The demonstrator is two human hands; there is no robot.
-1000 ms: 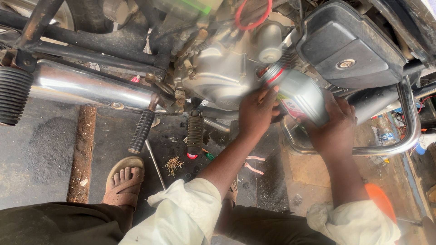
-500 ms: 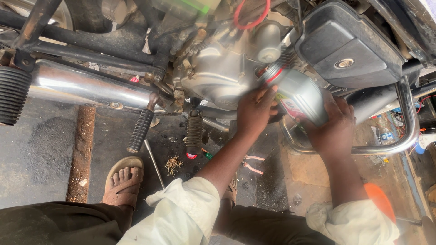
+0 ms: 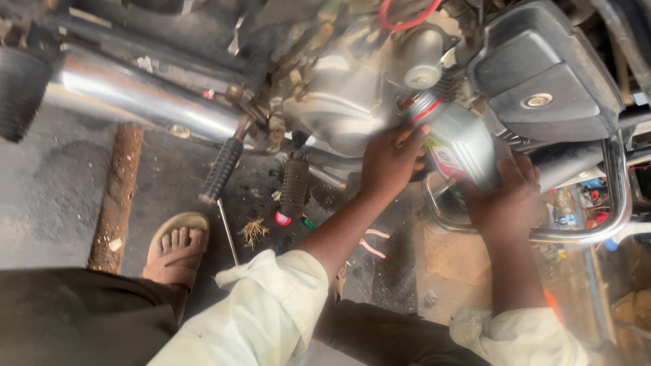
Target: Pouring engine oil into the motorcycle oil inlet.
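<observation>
A grey plastic oil bottle [image 3: 460, 146] with a red band is tilted, its neck pointing up-left at the motorcycle engine [image 3: 339, 102]. My left hand [image 3: 390, 163] grips the bottle near its neck, close against the engine case. My right hand [image 3: 508, 193] holds the bottle's base from below and to the right. Both forearms come up from pale rolled sleeves at the bottom of the view. The bottle's mouth is hidden against the engine.
A chrome exhaust pipe [image 3: 142, 95] runs along the left. Two rubber foot pegs [image 3: 220, 169] hang below the engine. A chrome guard bar [image 3: 610, 217] curves round the right. My sandalled foot [image 3: 178, 247] rests on the dirty floor beside a rusty rod [image 3: 116, 196].
Both hands and the bottle have stayed almost where they were. The bottle has tipped slightly more toward the engine.
</observation>
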